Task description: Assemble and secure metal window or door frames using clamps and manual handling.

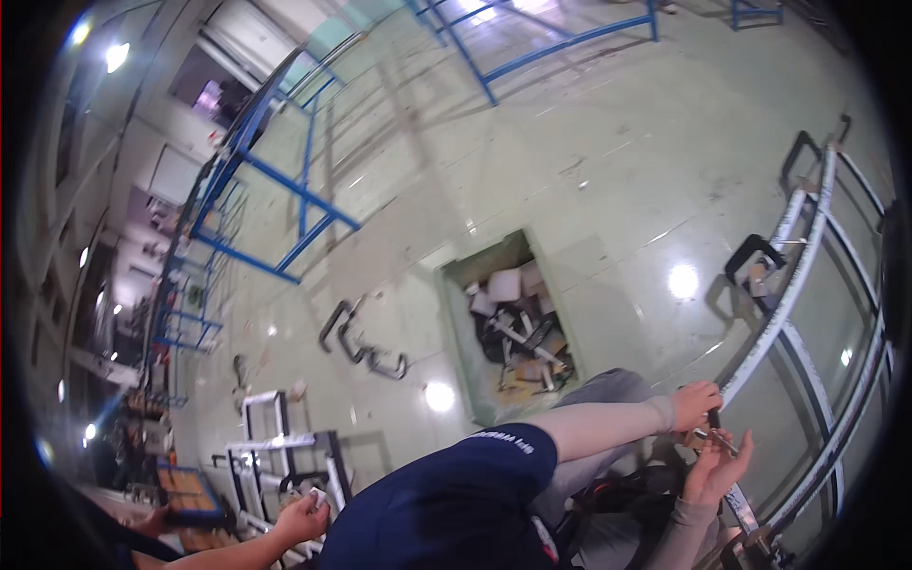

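Turned to the right, I sit or crouch at a long curved-looking white metal frame [785, 296]. My left hand [696, 404] is closed round the dark body of a C-clamp [714, 419] at the frame's near rail. Just below it, my right hand [719, 472] is palm up, with its fingers at the clamp's metallic screw rod [726, 443]; one finger is stretched out past the rod. How firmly it grips is hard to make out. Farther along the rail, another black C-clamp [750, 255] holds a small block, and a third clamp [801, 160] sits at the far end.
An open green bin [454, 356] with blocks and dark clamps stands beside my knee. Several loose clamps [361, 344] lie on the floor. A co-worker's hand [302, 519] holds a small pale thing near a metal frame [249, 461]. Blue stands [302, 195] are farther off.
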Available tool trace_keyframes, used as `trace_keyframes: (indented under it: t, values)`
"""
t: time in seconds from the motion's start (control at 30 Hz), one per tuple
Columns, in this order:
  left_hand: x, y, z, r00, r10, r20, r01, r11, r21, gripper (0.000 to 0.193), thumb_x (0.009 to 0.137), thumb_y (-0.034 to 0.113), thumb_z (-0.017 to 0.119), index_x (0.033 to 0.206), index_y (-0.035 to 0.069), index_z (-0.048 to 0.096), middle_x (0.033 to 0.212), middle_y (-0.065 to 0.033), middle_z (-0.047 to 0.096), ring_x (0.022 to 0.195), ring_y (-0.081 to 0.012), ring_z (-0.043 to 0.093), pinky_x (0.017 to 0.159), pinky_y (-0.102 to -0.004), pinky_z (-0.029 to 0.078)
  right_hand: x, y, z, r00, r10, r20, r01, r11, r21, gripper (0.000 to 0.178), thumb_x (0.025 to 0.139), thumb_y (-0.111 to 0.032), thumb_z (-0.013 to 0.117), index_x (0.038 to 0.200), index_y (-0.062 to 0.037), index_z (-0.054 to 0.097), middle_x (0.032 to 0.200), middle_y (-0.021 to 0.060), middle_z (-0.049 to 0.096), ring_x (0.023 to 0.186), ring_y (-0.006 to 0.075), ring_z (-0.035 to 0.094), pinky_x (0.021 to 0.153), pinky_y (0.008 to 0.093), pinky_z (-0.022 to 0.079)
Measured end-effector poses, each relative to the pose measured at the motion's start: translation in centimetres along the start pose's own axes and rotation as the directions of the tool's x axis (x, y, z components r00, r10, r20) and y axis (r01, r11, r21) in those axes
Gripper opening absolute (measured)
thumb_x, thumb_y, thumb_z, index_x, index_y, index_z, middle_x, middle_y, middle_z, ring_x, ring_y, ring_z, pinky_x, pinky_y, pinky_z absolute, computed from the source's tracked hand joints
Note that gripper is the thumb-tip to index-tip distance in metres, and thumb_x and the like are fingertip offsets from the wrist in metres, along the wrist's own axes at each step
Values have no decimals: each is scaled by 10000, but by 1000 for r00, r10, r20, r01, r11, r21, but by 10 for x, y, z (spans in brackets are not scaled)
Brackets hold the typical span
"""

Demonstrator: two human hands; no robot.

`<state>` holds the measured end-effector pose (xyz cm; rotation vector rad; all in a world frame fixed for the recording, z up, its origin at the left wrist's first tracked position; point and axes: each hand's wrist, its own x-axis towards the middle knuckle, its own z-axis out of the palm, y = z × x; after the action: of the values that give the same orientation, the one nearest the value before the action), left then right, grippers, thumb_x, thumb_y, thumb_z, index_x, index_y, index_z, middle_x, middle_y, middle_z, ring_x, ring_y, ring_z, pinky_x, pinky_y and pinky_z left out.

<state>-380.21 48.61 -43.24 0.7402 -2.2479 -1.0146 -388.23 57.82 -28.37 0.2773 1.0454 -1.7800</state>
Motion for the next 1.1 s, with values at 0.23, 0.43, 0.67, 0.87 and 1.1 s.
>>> trace_keyframes:
  t: [0.23, 0.43, 0.67, 0.87, 1.1]
  values:
    - [-35, 21, -86, 934, -267, -237, 258, 964, -69, 498, 770, 248, 679, 1198, 46, 521, 1277, -187, 480, 1206, -352, 432, 1041, -407, 329, 11, 3, -11, 1000, -14, 0, 14, 1000, 5, 242, 882, -266, 580, 782, -71, 478, 743, 31, 494, 784, 177, 510, 772, 326, 421]
    - [-175, -9, -154, 603, -761, -237, 719, 648, -251, 316, 862, 255, 616, 1044, -1, 578, 947, -164, 618, 895, -255, 607, 832, -327, 467, 23, 14, 0, 996, -85, -3, 83, 979, -186, 217, 885, -250, 578, 786, -85, 479, 750, 18, 509, 780, 158, 520, 758, 314, 406]
    - [-321, 19, -146, -177, -904, 388, 806, -360, -470, 810, 819, 631, 528, 1295, -18, 442, 1165, -177, 553, 1022, -223, 547, 859, -359, 438, 20, 7, -7, 985, -170, 17, 170, 962, -212, 191, 896, -245, 568, 842, -83, 483, 759, 16, 522, 778, 153, 533, 740, 312, 411]
    - [-363, -1, -136, -459, -829, 319, 243, -463, -852, 1195, 675, 663, 680, 1455, 66, 1, 1340, -208, 379, 1167, -285, 476, 840, -389, 436, 19, 8, -6, 984, -176, 12, 174, 959, -224, 192, 902, -251, 561, 856, -83, 481, 772, 19, 522, 791, 156, 537, 739, 309, 413]
    - [-326, -27, -121, -583, -810, 64, 192, -215, -958, 1173, 668, 600, 732, 1421, 99, -14, 1229, -188, 440, 1003, -284, 590, 618, -326, 456, 13, 8, 1, 982, -187, -33, 173, 955, -242, 206, 903, -262, 558, 838, -84, 476, 772, 19, 520, 791, 155, 534, 738, 304, 403]
